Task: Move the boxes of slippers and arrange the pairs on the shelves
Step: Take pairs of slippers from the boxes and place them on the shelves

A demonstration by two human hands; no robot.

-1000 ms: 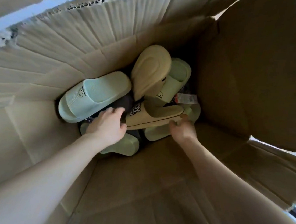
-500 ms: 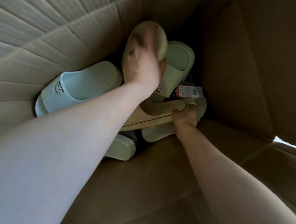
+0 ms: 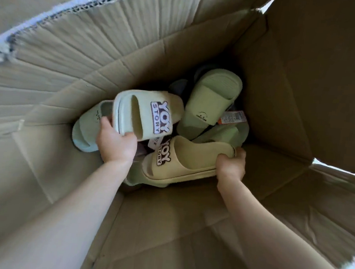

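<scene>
Left grip (image 3: 116, 145) now clamps the freshly upturned cream foam slipper (image 3: 146, 113), right grip (image 3: 231, 164) stays clamped on the tan foam slipper (image 3: 187, 159) (logos match; pair judged ready for lifting).

Almost all I see is the inside of a big cardboard box (image 3: 286, 91), so the room itself hardly shows — only slivers of daylight past its torn rim. It looks like shop stock: slippers piled loose at the bottom, a cream slipper (image 3: 148, 113) and a tan slipper (image 3: 191, 157) bearing the same YOY STORY badge, matching green slippers (image 3: 211, 94) — and a barcoded tag (image 3: 232, 117) among them.
</scene>
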